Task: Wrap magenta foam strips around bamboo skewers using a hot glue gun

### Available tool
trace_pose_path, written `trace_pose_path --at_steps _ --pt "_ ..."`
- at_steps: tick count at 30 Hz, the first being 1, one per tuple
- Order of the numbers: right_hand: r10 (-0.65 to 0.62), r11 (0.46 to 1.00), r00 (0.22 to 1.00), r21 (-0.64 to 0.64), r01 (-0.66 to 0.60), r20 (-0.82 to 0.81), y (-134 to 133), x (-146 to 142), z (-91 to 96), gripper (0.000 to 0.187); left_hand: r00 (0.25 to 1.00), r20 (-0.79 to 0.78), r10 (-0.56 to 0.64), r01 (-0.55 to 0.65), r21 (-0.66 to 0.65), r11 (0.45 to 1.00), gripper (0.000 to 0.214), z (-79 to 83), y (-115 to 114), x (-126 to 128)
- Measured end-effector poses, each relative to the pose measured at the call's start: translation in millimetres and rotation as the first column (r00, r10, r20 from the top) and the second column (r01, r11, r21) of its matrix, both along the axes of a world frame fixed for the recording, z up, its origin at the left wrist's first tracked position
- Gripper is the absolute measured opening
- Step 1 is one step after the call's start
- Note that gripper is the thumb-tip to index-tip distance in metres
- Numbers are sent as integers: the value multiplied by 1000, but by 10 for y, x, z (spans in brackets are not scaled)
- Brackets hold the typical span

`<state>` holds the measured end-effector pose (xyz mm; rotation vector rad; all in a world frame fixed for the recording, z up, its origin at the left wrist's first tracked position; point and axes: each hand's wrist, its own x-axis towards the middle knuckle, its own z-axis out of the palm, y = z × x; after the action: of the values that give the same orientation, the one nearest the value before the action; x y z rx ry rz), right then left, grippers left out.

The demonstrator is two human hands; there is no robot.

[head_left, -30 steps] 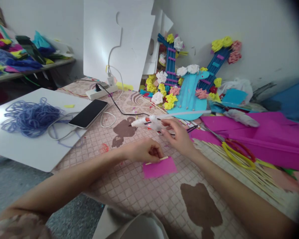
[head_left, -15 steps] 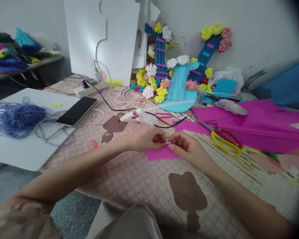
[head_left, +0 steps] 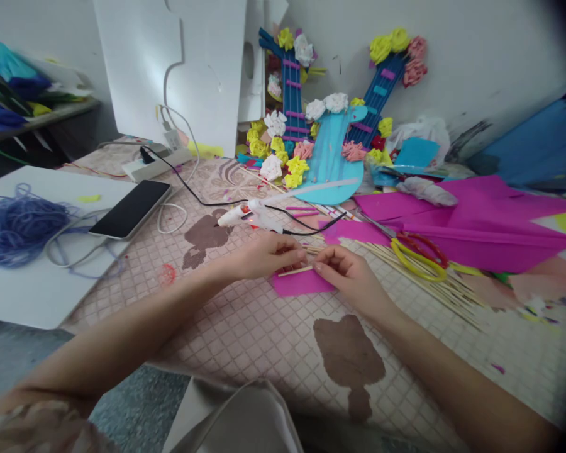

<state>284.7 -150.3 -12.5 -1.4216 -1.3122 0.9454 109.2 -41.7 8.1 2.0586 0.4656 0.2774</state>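
Note:
A short thin wooden stick (head_left: 295,271) lies along a small piece of magenta paper (head_left: 302,285) on the table. My right hand (head_left: 346,270) pinches the stick's right end between thumb and fingers. Just above its left part is my left hand (head_left: 263,255), fingers loosely bent and apart; its fingertips are partly hidden, and I cannot tell whether they touch the stick. Behind my hands lies a white glue gun (head_left: 259,217) with a clear glue stick in its back.
Scissors (head_left: 419,257) and several thin sticks (head_left: 419,286) lie right, beside magenta sheets (head_left: 490,233). Left are a phone (head_left: 131,209), blue yarn (head_left: 21,223) on a white board (head_left: 33,296), and a power strip (head_left: 155,162). Paper-flower decorated guitar shapes (head_left: 330,154) stand behind.
My left hand has eased off the stick, whose left part now shows over the paper. My right hand keeps its pinch. The whole view has shifted slightly.

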Motion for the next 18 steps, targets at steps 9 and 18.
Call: trace_pose_path --at_steps 9,18 --pt "-38 999 999 -4 38 -4 -15 -8 -25 12 1000 -29 -7 5 -42 999 29 -85 95 -60" --pt "-21 1000 1000 18 21 7 -25 -8 -52 12 999 9 -46 47 -262 964 23 -175 135 -66"
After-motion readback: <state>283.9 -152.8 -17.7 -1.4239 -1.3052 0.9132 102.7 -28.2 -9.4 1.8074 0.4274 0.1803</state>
